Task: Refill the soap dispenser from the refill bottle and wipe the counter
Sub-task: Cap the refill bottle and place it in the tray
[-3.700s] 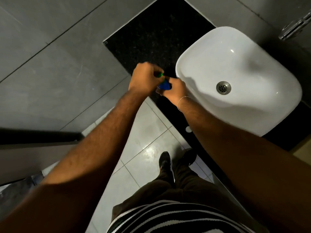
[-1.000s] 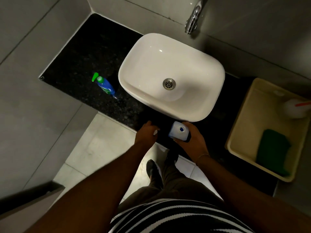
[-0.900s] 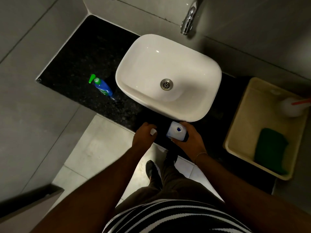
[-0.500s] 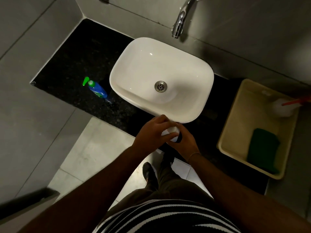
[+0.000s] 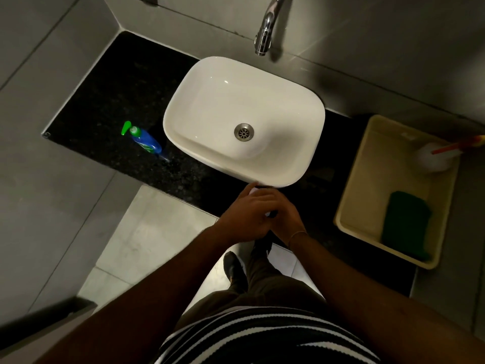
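Hands together at counter (image 5: 110, 95) edge: right hand (image 5: 287, 219) grips mostly hidden refill bottle (image 5: 270, 213), left hand (image 5: 249, 215) over its top. Dispenser (image 5: 143, 139) upright, pump on, beside sink (image 5: 244, 122). Refill prob. done; wipe still left.

Both hands meet at the black counter's (image 5: 105, 106) front edge — the left hand (image 5: 249, 214) laid over a mostly hidden white bottle (image 5: 254, 191), the right hand (image 5: 287, 219) beneath — below the white basin (image 5: 210, 101), with the blue soap dispenser (image 5: 145, 140) standing apart to the left.
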{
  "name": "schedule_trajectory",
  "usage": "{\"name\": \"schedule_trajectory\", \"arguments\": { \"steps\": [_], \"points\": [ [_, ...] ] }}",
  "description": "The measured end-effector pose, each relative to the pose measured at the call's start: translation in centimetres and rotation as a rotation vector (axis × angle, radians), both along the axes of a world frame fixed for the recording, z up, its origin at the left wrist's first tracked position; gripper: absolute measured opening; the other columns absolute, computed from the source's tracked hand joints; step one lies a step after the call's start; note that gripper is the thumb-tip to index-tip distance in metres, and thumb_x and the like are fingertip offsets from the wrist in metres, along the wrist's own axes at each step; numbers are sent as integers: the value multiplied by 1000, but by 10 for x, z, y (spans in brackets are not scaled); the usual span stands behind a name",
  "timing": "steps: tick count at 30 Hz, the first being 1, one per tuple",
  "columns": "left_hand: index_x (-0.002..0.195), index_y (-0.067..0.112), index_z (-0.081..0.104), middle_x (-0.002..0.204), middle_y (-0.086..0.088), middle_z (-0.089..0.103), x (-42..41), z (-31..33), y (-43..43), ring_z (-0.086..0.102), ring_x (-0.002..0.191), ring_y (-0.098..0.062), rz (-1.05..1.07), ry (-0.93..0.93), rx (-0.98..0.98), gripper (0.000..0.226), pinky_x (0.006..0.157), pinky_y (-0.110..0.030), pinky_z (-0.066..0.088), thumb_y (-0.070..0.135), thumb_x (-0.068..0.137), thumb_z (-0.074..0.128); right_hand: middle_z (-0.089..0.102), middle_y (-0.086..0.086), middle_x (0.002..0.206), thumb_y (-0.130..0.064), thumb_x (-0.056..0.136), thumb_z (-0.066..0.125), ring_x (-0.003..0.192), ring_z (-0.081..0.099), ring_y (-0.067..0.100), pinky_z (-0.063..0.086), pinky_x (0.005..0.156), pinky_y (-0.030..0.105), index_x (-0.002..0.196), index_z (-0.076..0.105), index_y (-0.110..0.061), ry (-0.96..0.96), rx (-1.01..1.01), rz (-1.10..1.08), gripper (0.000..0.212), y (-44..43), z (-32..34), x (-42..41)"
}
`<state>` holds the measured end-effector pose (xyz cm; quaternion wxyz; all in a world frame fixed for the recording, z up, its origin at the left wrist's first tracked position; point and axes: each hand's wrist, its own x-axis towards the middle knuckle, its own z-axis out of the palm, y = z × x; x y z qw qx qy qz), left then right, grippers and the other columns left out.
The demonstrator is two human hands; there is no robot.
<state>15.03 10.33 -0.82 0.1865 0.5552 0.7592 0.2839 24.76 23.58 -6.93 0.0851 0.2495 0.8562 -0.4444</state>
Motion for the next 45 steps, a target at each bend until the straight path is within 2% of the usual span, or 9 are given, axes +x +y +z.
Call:
{"name": "schedule_trajectory", "arguments": {
  "steps": [5,8,11,14,20,24,30,38,45],
  "points": [
    [120,30,75,122,1,69,-13,4,7,65,120,-24,340,247,-96,44,120,-52,34,58,86,74,63,-16,134,-47,73,83,119,63,5,53,96,23,138,48,-47,6,-159,-114,74,3,6,5],
    [111,32,76,109,4,69,-27,8,0,66,103,-23,349,308,-210,53,106,-45,43,74,82,65,61,-16,136,-51,73,86,122,61,5,52,101,28,140,49,-45,2,-186,-105,77,3,5,1],
    [114,30,76,110,5,71,-30,12,-9,67,105,-24,305,344,-219,39,103,-43,44,55,88,62,61,0,143,-35,84,83,136,56,17,45,117,41,143,54,-21,10,-230,-76,67,2,5,-8],
    [113,24,80,112,3,75,-27,18,-16,70,102,-26,349,229,-196,36,98,-45,49,25,80,65,63,-3,139,-37,80,87,130,59,17,49,112,39,140,56,-28,17,-173,-100,68,4,4,-5],
    [104,23,84,90,-2,70,-4,18,14,68,83,-23,331,96,-128,27,77,-36,54,43,86,80,63,-12,134,-43,74,80,121,62,9,55,104,36,140,48,-40,0,-181,-117,73,5,5,3],
    [117,20,79,99,-5,64,-10,11,26,64,97,-27,263,110,-246,30,77,-39,54,40,95,75,62,-11,141,-31,80,87,134,54,7,47,116,39,140,54,-38,47,-227,-106,68,5,5,0],
    [94,20,64,86,-1,72,-18,8,13,66,76,-23,564,235,-438,61,67,-33,45,79,81,60,62,-10,141,-38,82,85,132,57,10,47,115,39,141,55,-32,25,-213,-72,66,8,9,-6],
    [114,12,76,111,-9,76,-24,10,27,73,107,-28,278,259,-565,41,91,-37,55,49,100,61,66,1,140,-27,76,92,135,58,21,45,116,45,141,59,-21,2,-170,-30,73,13,11,-11],
    [116,9,73,112,-12,75,-32,27,30,72,105,-30,40,378,-612,36,85,-39,56,40,104,56,68,1,136,-28,71,95,132,59,21,48,114,47,138,61,-23,-11,-209,3,75,18,6,-13]
  ]
}}
